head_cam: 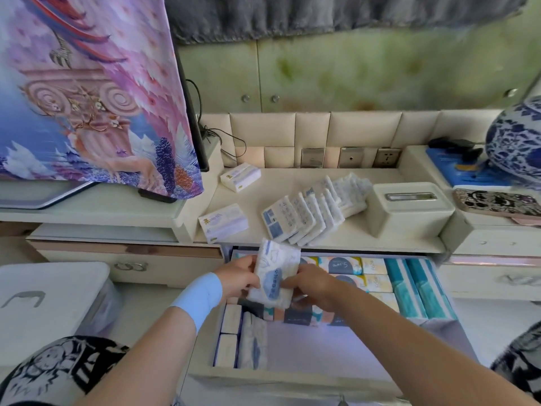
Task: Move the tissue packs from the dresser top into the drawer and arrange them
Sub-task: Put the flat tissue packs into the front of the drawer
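Open drawer [345, 373] below the dresser top [336, 238], half packed. Row of tissue packs [310, 212] leaning up top. Over the drawer, left hand [238, 278] and right hand [311, 284] both gripping one tissue pack [273, 275].

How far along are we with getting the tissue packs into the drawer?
Partly done. The open drawer already holds rows of packs along its back and left side, with bare floor at the front. In hand: the left hand and right hand together hold one white-and-blue pack over the drawer. Left on the dresser top: a leaning row of packs and two loose packs.
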